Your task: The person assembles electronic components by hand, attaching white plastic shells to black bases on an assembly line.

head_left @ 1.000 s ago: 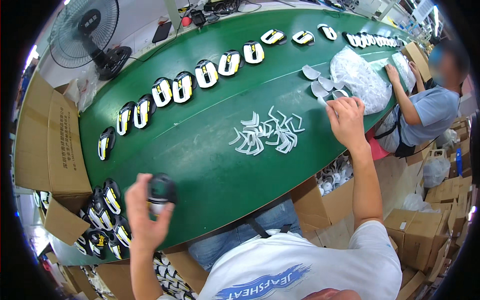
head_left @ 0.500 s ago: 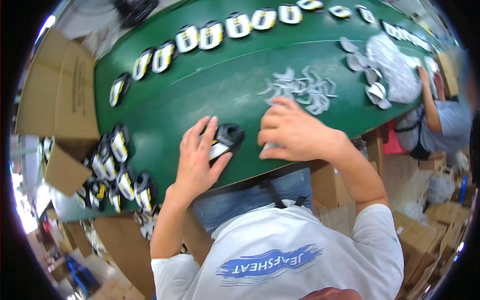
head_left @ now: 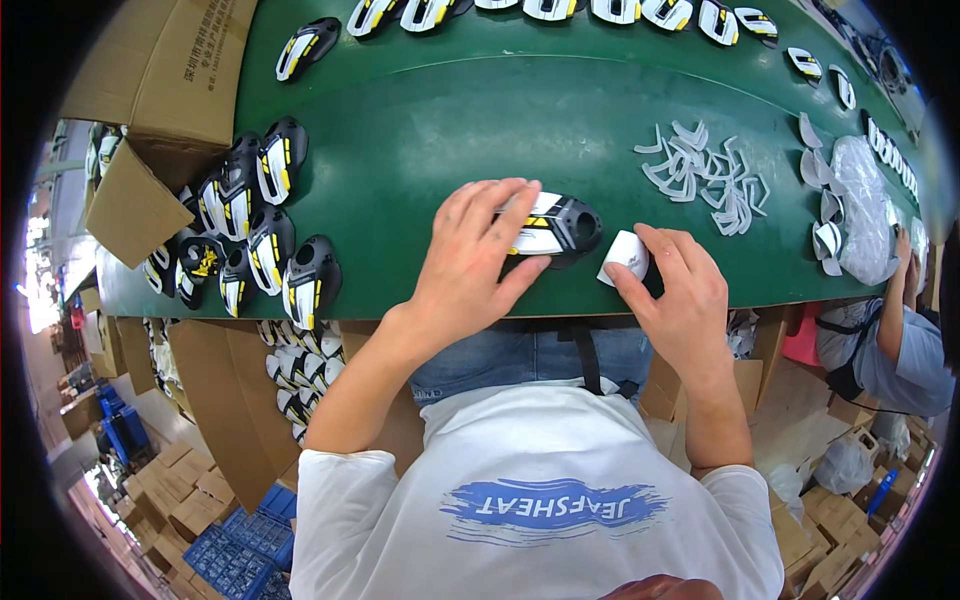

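A black, white and yellow moulded shell (head_left: 562,224) lies on the green table in front of me, its rounded black end with a hole pointing right. My left hand (head_left: 470,262) covers its left end, fingers over the far side and thumb along the near side. Just right of the shell, my right hand (head_left: 688,290) pinches a small curved white cap (head_left: 624,257) between thumb and fingers. The cap is apart from the shell. Beyond the right hand lies a loose pile of translucent curved strips (head_left: 705,175).
Similar shells (head_left: 270,225) are heaped at the left beside an open cardboard box (head_left: 170,70). A row of shells (head_left: 550,8) runs along the far side. Grey-white curved pieces (head_left: 815,165) and a clear plastic bag (head_left: 862,215) lie at right, near another person (head_left: 885,340).
The view has shifted, so the table sits differently in the picture. My right hand has drawn back from the strip pile, and the white cap in it now shows plainly. My left hand stays on the shell.
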Action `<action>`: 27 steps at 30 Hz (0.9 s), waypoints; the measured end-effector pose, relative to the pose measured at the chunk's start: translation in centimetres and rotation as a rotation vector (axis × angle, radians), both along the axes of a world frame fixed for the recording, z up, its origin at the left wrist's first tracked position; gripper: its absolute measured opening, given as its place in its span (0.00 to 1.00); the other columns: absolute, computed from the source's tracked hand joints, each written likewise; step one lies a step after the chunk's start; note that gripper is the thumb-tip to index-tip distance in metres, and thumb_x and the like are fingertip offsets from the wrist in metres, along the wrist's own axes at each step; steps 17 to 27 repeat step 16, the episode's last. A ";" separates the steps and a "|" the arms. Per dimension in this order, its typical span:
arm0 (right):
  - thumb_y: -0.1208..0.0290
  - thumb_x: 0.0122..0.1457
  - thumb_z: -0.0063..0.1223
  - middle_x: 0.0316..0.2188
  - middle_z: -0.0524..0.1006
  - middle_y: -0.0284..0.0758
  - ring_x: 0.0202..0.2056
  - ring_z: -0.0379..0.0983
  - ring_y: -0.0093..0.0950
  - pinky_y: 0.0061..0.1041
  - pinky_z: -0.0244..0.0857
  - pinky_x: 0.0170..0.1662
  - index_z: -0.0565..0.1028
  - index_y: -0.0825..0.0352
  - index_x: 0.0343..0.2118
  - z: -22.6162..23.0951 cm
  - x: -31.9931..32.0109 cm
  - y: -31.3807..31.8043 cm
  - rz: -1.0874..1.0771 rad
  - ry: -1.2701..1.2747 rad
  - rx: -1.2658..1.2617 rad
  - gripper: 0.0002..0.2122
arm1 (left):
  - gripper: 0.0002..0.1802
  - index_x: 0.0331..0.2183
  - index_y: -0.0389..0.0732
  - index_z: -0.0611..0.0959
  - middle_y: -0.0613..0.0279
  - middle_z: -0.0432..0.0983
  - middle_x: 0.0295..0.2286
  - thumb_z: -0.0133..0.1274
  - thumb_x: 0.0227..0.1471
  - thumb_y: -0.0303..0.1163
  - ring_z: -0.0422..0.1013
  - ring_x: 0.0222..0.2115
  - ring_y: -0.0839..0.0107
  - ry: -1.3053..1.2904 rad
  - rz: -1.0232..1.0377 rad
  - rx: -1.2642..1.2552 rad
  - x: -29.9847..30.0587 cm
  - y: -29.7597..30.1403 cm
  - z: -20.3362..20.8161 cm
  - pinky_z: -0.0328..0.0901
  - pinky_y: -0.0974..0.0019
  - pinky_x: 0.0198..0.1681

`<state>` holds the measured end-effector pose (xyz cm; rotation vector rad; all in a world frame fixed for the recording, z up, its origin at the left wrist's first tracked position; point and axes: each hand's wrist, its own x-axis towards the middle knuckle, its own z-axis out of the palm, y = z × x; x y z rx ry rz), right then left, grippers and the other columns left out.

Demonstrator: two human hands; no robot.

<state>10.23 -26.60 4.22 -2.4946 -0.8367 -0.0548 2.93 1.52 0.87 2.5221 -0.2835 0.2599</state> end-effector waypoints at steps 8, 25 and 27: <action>0.68 0.58 0.76 0.52 0.84 0.43 0.48 0.84 0.43 0.39 0.80 0.50 0.80 0.69 0.58 2.0 -0.4 -0.6 0.137 -0.003 -0.056 0.26 | 0.43 0.69 0.38 0.75 0.49 0.73 0.62 0.72 0.56 0.37 0.67 0.64 0.44 -0.040 -0.031 -0.061 0.8 -1.1 0.5 0.59 0.44 0.71; 0.66 0.56 0.73 0.57 0.82 0.44 0.53 0.82 0.41 0.38 0.78 0.55 0.80 0.69 0.58 3.6 0.6 0.4 0.247 0.033 -0.238 0.27 | 0.45 0.69 0.38 0.75 0.50 0.72 0.64 0.73 0.55 0.37 0.66 0.65 0.43 -0.040 -0.012 -0.050 0.3 -1.3 -0.1 0.59 0.43 0.73; 0.66 0.56 0.73 0.57 0.82 0.44 0.53 0.82 0.41 0.38 0.78 0.55 0.80 0.69 0.58 3.6 0.6 0.4 0.247 0.033 -0.238 0.27 | 0.45 0.69 0.38 0.75 0.50 0.72 0.64 0.73 0.55 0.37 0.66 0.65 0.43 -0.040 -0.012 -0.050 0.3 -1.3 -0.1 0.59 0.43 0.73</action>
